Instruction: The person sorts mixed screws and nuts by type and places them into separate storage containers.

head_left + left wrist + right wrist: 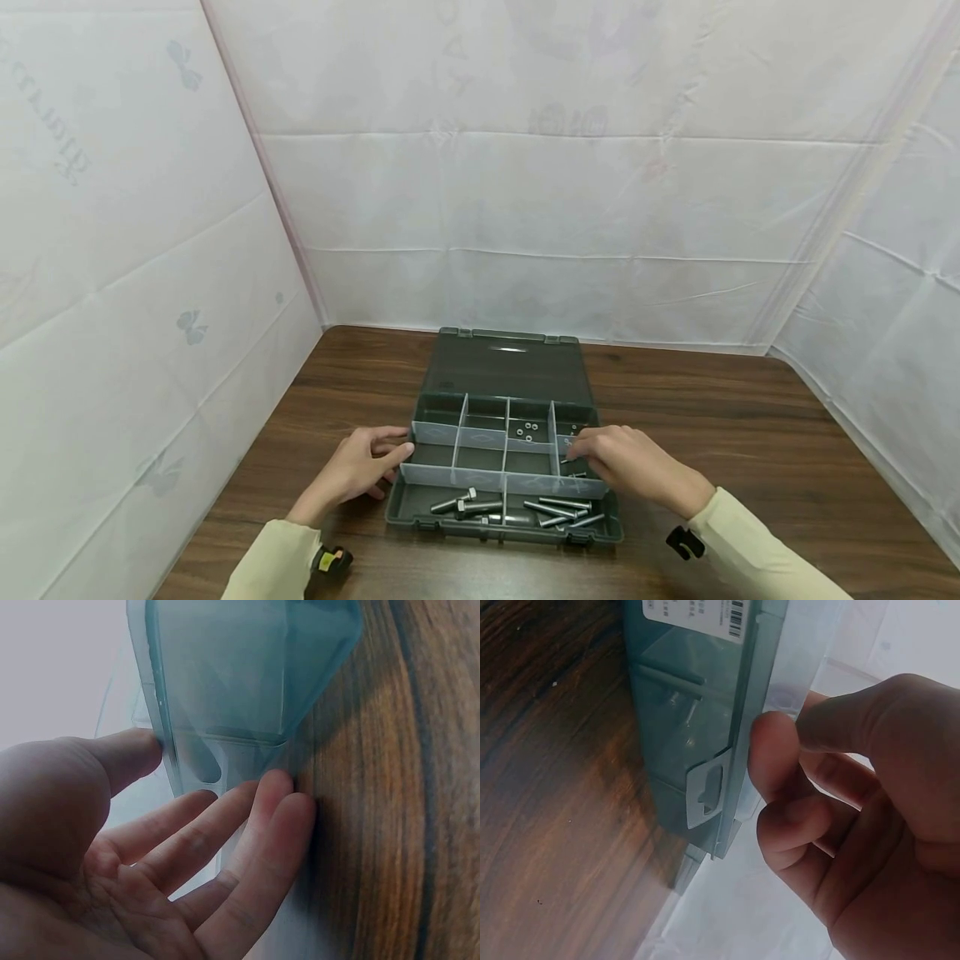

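A dark translucent organizer box (504, 533) lies with its lid (510, 367) folded back, its inside split by clear dividers. My left hand (367, 461) rests against the box's left side; in the left wrist view its thumb (139, 754) touches the rim and relaxed fingers (289, 825) lie along the outer wall. Over the right-hand compartments, my right hand (626, 461) pinches a small screw (566, 461) between thumb and fingertips. The right wrist view shows those fingertips (772, 746) together above the rim, the screw hidden there. Another small screw (577, 475) lies below that hand.
Thick bolts (480, 506) fill the front left compartment, longer thin bolts (558, 510) the front right one. Several nuts (528, 427) sit in a back compartment. A label (701, 615) and a hanging tab (707, 789) show on the box's right side. White sheeting (525, 192) surrounds the wooden table (720, 417).
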`<state>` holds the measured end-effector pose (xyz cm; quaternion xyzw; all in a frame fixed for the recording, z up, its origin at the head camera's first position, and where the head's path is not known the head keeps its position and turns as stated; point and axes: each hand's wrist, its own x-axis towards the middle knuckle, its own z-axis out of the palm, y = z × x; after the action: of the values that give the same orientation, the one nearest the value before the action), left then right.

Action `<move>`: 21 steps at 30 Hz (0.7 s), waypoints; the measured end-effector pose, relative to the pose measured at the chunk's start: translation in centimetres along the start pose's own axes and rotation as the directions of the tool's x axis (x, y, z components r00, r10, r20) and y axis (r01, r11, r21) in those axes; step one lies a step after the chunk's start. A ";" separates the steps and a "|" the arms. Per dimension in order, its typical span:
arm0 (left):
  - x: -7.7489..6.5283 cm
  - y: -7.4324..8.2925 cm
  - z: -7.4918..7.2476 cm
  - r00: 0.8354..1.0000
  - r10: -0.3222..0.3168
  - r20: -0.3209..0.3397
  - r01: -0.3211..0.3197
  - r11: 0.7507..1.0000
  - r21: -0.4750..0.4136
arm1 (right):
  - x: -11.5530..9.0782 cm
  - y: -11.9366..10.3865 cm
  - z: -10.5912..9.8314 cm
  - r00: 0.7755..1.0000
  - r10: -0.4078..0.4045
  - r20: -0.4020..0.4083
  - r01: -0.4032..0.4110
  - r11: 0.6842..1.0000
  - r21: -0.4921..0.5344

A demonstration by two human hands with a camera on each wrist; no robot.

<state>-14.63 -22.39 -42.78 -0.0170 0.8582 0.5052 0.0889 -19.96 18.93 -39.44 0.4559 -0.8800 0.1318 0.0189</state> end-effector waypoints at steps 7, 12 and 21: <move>0.0 0.1 0.0 1.000 0.002 0.002 -0.002 1.000 -0.002 | -0.1 -0.1 0.1 1.000 0.004 -0.008 -0.004 1.000 0.005; 0.1 0.1 0.0 1.000 0.005 0.006 -0.005 1.000 -0.003 | -0.2 -0.1 0.2 1.000 0.010 -0.026 -0.010 1.000 0.022; 0.1 -0.1 0.0 1.000 -0.010 -0.004 0.010 1.000 -0.003 | -0.4 0.1 0.7 0.997 0.012 -0.078 -0.009 0.999 0.037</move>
<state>-14.74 -22.40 -42.91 -0.0226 0.8577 0.5058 0.0895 -19.76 19.15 -40.22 0.4460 -0.8784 0.1659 0.0442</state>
